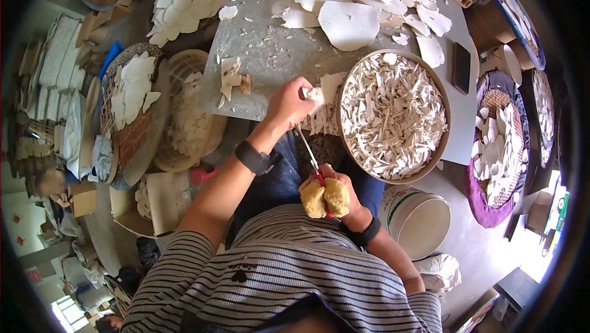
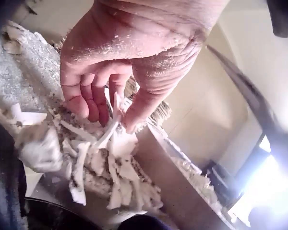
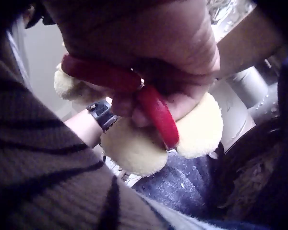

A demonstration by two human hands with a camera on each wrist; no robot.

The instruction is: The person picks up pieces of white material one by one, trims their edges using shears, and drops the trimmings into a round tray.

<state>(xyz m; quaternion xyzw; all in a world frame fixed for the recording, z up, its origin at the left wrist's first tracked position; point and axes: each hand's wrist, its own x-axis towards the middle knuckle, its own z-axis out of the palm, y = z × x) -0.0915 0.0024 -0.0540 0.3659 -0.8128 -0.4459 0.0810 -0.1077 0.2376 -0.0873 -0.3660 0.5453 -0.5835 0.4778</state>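
Over the table's near edge, my left hand (image 1: 289,107) pinches thin, brittle-looking white strips (image 2: 113,129) between thumb and fingertips. More white pieces (image 2: 79,167) lie heaped just below it. Close to my body, my right hand (image 1: 344,188) grips scissors (image 1: 305,145), blades pointing up toward the left hand. Their red handles (image 3: 158,117) show in the right wrist view. Pale yellow foam padding (image 1: 324,198) is wrapped around the handles and fingers. Right of the left hand stands a round tray (image 1: 448,121) full of short white strips.
Large white sheets (image 1: 349,25) are piled at the table's back. A phone (image 1: 461,68) lies near its right edge. Below the round tray stands a white bucket (image 1: 439,225). Baskets of white pieces flank the table, including a yellowish one (image 1: 215,130) and a purple-rimmed one (image 1: 485,216).
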